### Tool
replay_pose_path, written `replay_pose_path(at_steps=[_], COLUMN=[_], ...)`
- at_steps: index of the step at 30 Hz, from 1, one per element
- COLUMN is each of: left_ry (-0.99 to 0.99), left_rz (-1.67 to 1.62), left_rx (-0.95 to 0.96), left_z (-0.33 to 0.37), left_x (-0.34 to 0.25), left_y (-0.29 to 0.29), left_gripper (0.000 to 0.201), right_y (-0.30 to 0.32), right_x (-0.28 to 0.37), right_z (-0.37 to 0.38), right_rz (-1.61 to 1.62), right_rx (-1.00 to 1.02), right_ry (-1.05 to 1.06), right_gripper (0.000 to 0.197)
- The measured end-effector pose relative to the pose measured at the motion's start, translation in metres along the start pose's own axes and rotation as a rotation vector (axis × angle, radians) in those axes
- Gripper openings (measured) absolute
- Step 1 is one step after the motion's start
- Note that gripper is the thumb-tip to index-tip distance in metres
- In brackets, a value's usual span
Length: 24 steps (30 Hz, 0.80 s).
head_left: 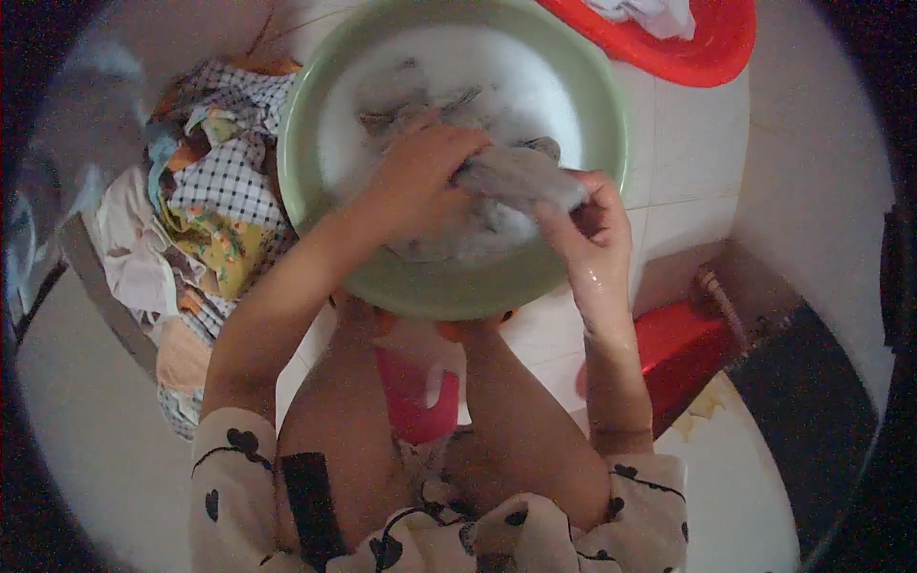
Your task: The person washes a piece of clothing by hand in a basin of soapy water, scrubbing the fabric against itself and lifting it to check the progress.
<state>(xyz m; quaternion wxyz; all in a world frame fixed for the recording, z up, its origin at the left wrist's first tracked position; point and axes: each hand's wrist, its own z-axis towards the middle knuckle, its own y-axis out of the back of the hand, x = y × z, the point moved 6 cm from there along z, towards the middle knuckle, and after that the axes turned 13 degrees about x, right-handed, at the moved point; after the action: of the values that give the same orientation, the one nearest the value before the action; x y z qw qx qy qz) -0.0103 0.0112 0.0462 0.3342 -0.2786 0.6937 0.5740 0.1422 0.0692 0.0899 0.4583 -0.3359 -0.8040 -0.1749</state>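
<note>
A wide green basin [616,115] holds white suds and soaked grey cloth [392,91]. Over its near half, a wet greyish garment [516,177] stretches between my two hands. My right hand [592,224] pinches its right end with thumb and fingers, close to the basin's right side. At the garment's left end, my left hand [430,167] is closed around the fabric, its fingertips partly hidden. More wet cloth lies in the foam beneath both hands; its exact kind cannot be made out.
To the left lies a heap of clothes [224,181], checked, yellow-patterned and pale. A red basin [712,67] with white cloth [659,14] stands at the far right. A pink plastic thing [420,392] sits between my legs. A red plastic object [683,349] is at the right.
</note>
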Motion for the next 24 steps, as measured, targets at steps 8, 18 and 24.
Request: replay_pose_path(at_steps=[8, 18, 24], left_ry=[0.410, 0.538, 0.257], left_rz=[-1.166, -1.883, -1.826], left_rx=[-0.023, -0.507, -0.673], left_z=[-0.025, -0.077, -0.091], left_x=[0.025, 0.010, 0.023], left_y=[0.000, 0.021, 0.058], left_gripper=[0.049, 0.041, 0.038], right_y=[-0.021, -0.029, -0.029], right_x=[-0.103, -0.058, 0.057], right_z=[-0.024, -0.005, -0.032], right_rz=[-0.168, 0.221, 0.211], right_rx=[0.195, -0.131, -0.088], right_ry=[-0.336, -0.180, 0.162], right_gripper=[0.043, 0.021, 0.015])
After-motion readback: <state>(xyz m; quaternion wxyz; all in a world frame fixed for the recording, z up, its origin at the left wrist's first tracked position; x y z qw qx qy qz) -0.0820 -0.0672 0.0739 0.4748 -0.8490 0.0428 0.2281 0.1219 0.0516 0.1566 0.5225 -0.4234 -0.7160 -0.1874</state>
